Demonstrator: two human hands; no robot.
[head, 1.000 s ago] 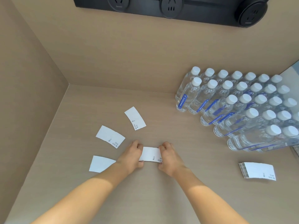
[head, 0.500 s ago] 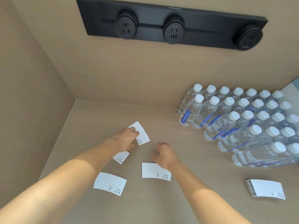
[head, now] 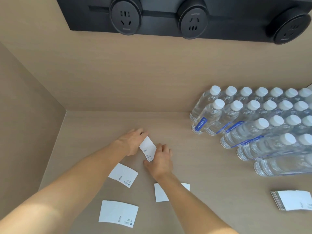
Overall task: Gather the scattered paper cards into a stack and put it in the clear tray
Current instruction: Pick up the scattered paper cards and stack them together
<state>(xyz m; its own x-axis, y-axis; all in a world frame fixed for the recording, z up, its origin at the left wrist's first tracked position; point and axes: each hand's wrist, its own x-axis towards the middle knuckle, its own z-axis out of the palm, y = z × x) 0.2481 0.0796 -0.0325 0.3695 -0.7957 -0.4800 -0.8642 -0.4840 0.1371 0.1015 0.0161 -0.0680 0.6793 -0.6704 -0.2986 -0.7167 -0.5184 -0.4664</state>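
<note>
A white paper card (head: 148, 148) with small black print sits between my two hands near the middle of the tan table. My left hand (head: 130, 143) pinches its far end and my right hand (head: 160, 159) grips its near end. Three more white cards lie flat closer to me: one (head: 123, 175) below my left hand, one (head: 118, 213) nearer still, and one (head: 160, 193) partly hidden under my right forearm. A stack of cards (head: 292, 200) rests at the right edge. No clear tray is in view.
Rows of water bottles (head: 253, 125) with white caps fill the table's right side. A black socket strip (head: 185, 19) runs along the back wall. Tan walls close off the left and back of the table (head: 104, 129).
My left hand took hold of the far card and my right hand moved up from the near card to join it. The view shifted forward, so the other cards appear lower.
</note>
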